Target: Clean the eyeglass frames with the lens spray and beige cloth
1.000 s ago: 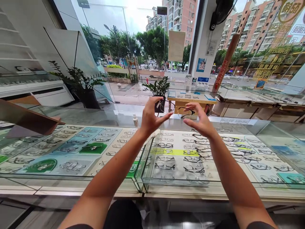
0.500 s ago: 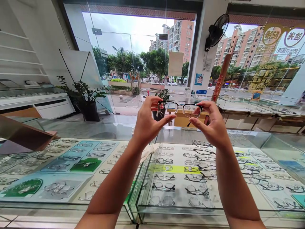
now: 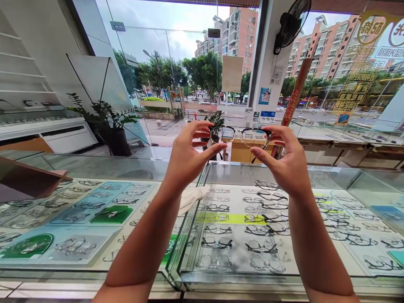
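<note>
A pair of eyeglasses point(image 3: 234, 131) with dark upper rims and clear lenses is held up level above the glass display counter. At its left end, my left hand point(image 3: 194, 147) grips the frame with the fingers on top and the thumb below. My right hand point(image 3: 280, 153) holds the other end in the same way, its thumb under the right lens. The temples are mostly hidden behind the lenses and fingers. Below my forearms, several rows of eyeglasses point(image 3: 217, 243) lie inside the glass case.
The glass display case point(image 3: 186, 275) spans the front, with a joint near the middle. A white cloth or glove point(image 3: 192, 198) lies by that joint. A brown board point(image 3: 31, 179) sits at left. Beyond are a potted plant point(image 3: 116, 139), a wall fan point(image 3: 290, 25) and large windows.
My view has tilted down slightly, so the background sits higher. Both hands keep hold of the eyeglasses, which have tipped a little and risen slightly in view.
</note>
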Available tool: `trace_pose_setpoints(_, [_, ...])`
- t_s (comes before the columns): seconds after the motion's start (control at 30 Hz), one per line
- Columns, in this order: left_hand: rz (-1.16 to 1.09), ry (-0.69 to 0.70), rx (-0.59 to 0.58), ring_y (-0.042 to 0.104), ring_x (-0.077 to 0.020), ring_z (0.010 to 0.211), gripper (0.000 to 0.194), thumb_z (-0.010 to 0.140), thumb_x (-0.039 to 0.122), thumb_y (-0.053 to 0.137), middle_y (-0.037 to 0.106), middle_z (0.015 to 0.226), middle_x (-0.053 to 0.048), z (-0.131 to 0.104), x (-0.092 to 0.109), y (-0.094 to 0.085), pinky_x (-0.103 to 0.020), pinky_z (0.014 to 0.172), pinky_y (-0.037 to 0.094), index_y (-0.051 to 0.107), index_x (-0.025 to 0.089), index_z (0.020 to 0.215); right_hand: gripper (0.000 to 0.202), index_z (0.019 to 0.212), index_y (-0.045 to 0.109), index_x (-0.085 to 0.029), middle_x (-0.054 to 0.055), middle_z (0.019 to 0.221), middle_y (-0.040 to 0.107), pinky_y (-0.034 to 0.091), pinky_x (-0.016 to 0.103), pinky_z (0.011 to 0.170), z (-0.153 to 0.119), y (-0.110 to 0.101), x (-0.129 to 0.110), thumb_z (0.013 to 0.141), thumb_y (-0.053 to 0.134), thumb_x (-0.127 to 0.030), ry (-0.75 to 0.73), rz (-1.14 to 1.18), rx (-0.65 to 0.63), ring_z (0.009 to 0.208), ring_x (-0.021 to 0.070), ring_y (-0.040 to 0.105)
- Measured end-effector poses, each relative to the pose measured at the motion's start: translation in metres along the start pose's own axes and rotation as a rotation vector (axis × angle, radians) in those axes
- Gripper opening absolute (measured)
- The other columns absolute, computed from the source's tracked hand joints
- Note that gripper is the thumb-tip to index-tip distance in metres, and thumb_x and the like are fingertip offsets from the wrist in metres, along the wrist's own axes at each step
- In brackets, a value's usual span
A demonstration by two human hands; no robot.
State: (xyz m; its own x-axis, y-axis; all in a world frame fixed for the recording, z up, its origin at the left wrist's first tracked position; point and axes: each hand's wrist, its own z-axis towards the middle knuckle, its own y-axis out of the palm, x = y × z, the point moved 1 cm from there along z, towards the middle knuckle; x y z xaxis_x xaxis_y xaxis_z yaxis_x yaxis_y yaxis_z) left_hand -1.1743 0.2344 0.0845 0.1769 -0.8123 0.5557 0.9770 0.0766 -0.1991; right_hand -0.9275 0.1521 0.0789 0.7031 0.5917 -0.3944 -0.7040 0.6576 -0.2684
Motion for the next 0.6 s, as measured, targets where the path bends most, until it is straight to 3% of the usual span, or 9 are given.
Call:
trace_pose_setpoints(0.3, [-0.020,-0.043,0.002,0.076,-0.0262,0.111,0.069,0.071,0.063,0.097,0.077,0.124,-0.010,0.003,-0.004,0.002,-0.036,0.085,0.069,0.074,0.025,0.124,0.057,0.132,0.070,-0.026,0.010,0.125,0.078,0.057,0.053,0.105,-0.002,0.001,0.000,0.089,0.084,-0.061,0.041,0.011,0.056,0.117,0.0298,0.072])
trace_pose_setpoints(0.6, [-0.070,-0.049,0.004,0.080,-0.0285,0.112,0.070,0.072,0.062,0.097,0.082,0.124,-0.013,0.004,-0.013,0.004,-0.043,0.094,0.070,0.078,0.022,0.126,0.051,0.132,0.075,-0.029,0.009,0.124,0.079,0.058,0.055,0.104,-0.001,-0.003,-0.002,0.093,0.079,-0.061,-0.038,-0.076,0.096,0.114,0.0297,0.073])
